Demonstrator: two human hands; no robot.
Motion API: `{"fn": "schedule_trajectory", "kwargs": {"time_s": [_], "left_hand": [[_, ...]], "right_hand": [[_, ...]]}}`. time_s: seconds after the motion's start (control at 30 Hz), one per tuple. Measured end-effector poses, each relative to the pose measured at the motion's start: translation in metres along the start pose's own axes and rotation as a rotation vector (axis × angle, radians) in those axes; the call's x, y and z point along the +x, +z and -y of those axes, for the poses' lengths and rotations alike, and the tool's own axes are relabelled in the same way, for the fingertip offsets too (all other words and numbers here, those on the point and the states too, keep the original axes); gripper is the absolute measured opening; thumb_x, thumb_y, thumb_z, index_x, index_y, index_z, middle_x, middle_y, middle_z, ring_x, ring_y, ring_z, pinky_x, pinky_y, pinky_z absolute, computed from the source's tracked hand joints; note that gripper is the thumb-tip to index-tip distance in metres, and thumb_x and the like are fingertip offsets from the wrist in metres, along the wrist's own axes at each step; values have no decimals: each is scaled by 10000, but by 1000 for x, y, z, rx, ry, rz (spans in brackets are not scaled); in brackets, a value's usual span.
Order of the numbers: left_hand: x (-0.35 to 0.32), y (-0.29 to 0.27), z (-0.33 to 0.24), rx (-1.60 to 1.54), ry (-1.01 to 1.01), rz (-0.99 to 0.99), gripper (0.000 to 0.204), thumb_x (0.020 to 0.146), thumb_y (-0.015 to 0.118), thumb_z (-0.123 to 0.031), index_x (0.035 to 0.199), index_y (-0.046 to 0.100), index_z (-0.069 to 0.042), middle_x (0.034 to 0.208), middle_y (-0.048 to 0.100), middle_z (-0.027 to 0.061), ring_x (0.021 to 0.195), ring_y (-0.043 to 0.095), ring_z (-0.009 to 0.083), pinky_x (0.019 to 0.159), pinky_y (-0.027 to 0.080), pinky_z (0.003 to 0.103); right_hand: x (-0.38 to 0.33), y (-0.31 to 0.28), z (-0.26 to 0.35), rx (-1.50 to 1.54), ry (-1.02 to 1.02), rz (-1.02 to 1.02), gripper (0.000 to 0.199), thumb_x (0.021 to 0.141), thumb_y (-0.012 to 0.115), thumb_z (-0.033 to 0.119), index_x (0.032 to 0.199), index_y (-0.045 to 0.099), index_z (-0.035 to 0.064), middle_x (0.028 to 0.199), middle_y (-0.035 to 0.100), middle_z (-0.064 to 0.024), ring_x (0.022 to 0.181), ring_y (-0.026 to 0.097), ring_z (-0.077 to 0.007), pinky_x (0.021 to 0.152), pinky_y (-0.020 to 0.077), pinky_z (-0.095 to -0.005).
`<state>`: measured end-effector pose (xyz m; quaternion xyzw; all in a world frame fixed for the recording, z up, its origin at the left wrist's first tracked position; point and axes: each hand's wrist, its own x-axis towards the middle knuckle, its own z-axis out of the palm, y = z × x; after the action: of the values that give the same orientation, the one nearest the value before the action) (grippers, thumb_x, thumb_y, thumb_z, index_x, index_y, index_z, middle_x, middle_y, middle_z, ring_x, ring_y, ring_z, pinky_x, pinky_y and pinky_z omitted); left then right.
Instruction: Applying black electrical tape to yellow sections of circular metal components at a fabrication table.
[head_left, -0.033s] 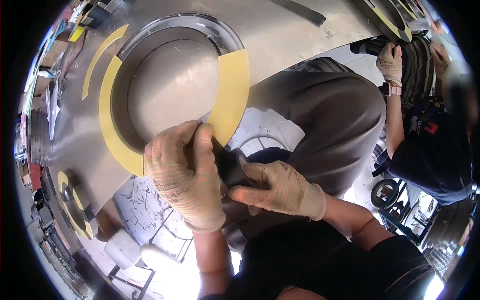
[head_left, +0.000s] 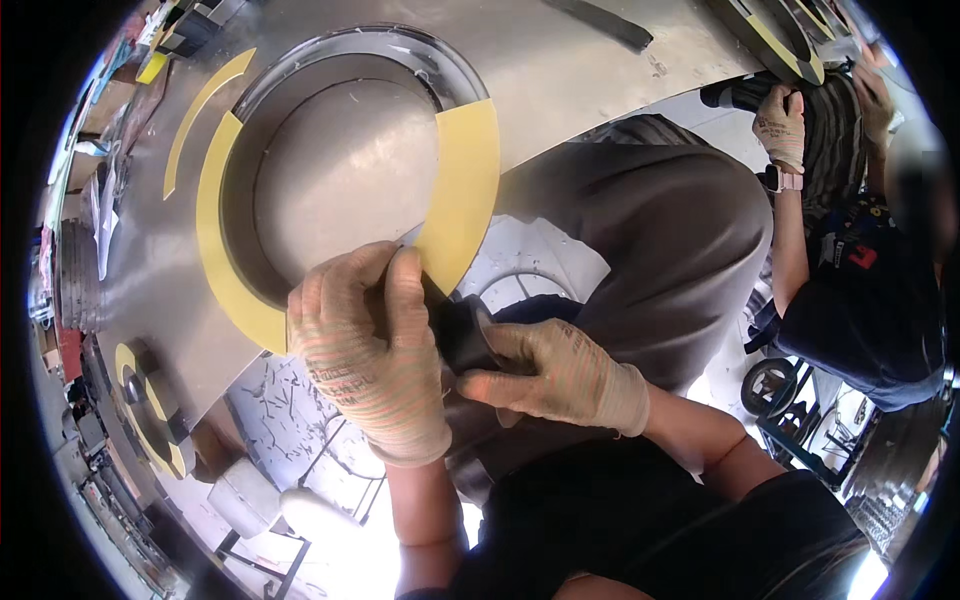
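Note:
A large ring (head_left: 243, 205) lies on the metal table, its upper face partly covered by yellow curved strips (head_left: 467, 190). My left hand (head_left: 365, 345), in a striped knit glove, is closed over the ring's near edge, with thumb and fingertips pressed at the end of the right yellow strip. My right hand (head_left: 565, 380), gloved alike, pinches a dark, curled rubber-like band (head_left: 465, 335) just right of my left hand. The band runs up toward the ring's near edge. My left fingers hide where the two meet.
A loose yellow arc (head_left: 205, 115) lies left of the ring on the metal table (head_left: 140, 270). A dark flat strip (head_left: 605, 25) lies at the far edge. Another yellow-marked ring (head_left: 150, 410) stands at lower left. At right, a co-worker's gloved hand (head_left: 780, 128) is by another ring (head_left: 770, 40).

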<state>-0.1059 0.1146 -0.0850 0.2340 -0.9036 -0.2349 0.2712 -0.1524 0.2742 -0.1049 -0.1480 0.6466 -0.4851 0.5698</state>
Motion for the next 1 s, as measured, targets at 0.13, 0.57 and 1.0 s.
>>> {"fn": "schedule_trajectory", "kwargs": {"time_s": [0.13, 0.57, 1.0], "left_hand": [[7, 10, -19, -326, -354, -188, 154, 846, 762, -52, 977, 684, -30, 918, 635, 54, 813, 606, 175, 760, 509, 327], [7, 9, -4, -167, -70, -120, 132, 882, 726, -43, 993, 660, -18, 964, 602, 60, 790, 611, 145, 656, 514, 285], [8, -26, 9, 302, 298, 269, 550, 770, 763, -547, 1100, 668, -118, 1140, 587, 44, 1148, 546, 272, 1093, 369, 496]], "right_hand": [[20, -5, -23, 63, -88, 45, 684, 899, 711, 498, 1302, 586, -40, 814, 720, -136, 778, 717, -170, 721, 542, -325], [-16, -54, 81, -1280, -596, -287, 597, 889, 734, 319, 1433, 555, 151, 883, 747, -85, 673, 704, -219, 684, 535, -325], [31, -82, 70, -1356, -1000, -339, 319, 948, 623, 326, 1215, 568, 161, 849, 683, -41, 735, 686, -194, 633, 535, -333]]}}
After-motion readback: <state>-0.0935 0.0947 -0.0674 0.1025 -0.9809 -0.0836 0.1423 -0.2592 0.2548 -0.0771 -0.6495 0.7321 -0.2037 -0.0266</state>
